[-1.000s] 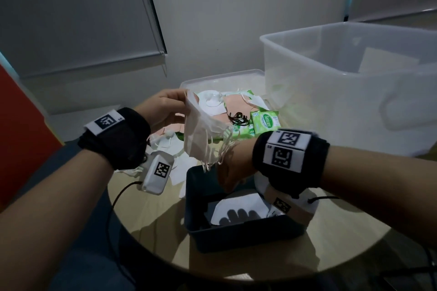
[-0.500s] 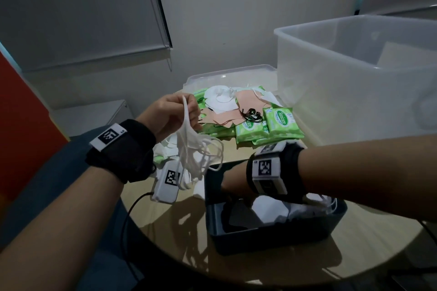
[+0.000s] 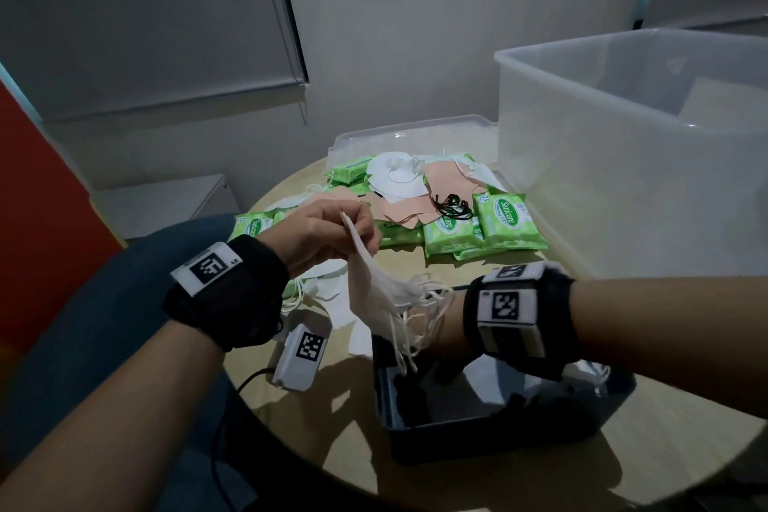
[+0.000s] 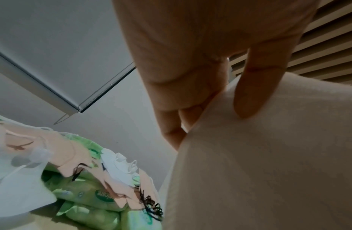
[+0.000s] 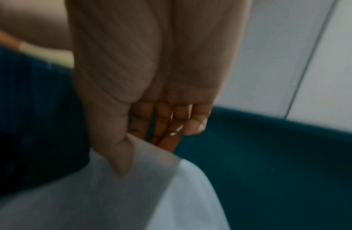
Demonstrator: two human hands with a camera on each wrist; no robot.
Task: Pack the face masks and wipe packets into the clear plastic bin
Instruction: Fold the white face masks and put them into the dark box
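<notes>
Both hands grasp white masks above the dark tray (image 3: 478, 434).

Left hand (image 3: 324, 235) pinches a bunch of white face masks (image 3: 374, 295) that hangs long-axis down, ear loops toward the tray; right hand (image 5: 151, 96), blurred, seems to pinch a white mask (image 5: 132, 194) inside it. Behind the tray on the round wooden table (image 3: 623, 466) lie green wipe packets (image 3: 498, 227); right of them stands the clear plastic bin (image 3: 623, 179), against grey walls.
</notes>
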